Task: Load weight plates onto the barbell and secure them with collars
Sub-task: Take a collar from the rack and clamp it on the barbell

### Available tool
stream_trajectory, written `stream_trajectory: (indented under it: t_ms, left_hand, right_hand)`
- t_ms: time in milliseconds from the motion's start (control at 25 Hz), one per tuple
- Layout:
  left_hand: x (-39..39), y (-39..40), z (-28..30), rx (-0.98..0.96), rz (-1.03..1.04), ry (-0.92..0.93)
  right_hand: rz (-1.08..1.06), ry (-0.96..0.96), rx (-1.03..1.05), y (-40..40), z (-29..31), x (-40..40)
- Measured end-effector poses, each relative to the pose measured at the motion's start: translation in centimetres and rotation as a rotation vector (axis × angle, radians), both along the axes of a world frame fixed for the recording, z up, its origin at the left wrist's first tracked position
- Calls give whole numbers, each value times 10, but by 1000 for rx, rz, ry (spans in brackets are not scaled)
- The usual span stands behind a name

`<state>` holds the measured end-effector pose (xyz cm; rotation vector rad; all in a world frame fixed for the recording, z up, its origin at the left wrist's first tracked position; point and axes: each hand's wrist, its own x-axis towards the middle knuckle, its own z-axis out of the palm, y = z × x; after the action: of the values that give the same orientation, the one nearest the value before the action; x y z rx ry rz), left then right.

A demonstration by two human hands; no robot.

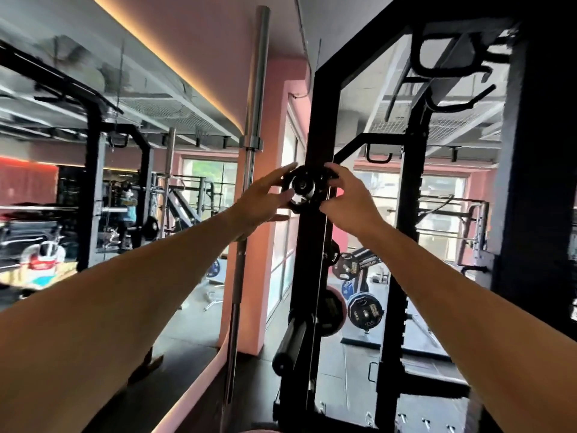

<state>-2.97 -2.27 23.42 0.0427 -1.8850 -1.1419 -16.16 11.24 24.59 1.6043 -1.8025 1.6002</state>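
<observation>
Both hands flank the small black plate [307, 185] on the barbell end [302, 185] at the rack upright [312, 245], left hand [265, 196] flat-fingered against it, right hand [345, 196] curled round its rim, and an uneven push could jam or drop it.

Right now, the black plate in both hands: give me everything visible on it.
The small black weight plate is round and dark, seen face on, with a shiny metal barbell sleeve end showing through its centre hole, so it appears to sit on the bar. It is held at about head height in front of the black rack upright. The left hand touches its left edge with fingers extended; the right hand grips its right edge with curled fingers. Markings and material are too blurred to tell.
</observation>
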Motion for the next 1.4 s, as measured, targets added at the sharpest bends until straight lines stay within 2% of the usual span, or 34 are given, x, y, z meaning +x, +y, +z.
stream_trajectory:
  t_ms: [240,560,720,920,1200,1400]
  left_hand:
    - [22,62,-17,-25,-132,-37]
    - [11,171,-74,-41,-323,-119]
    - [-6,250,-104,-103,-479,-180]
    - [-28,355,-115,-137,-596,-264]
    - [-87,495,-123,-342,-612,-289]
    - [-148,595,-152,-331,-577,-251]
  right_hand:
    - [-110,88,20,75,-14,29]
    - [-384,-19,103,212,-68,46]
    - [-516,-94,142,301,-94,50]
    - [-652,-148,161,407,-110,39]
    - [-783,-143,262,551,-132,-1]
    - [-752,-135,339,650,-148,-61]
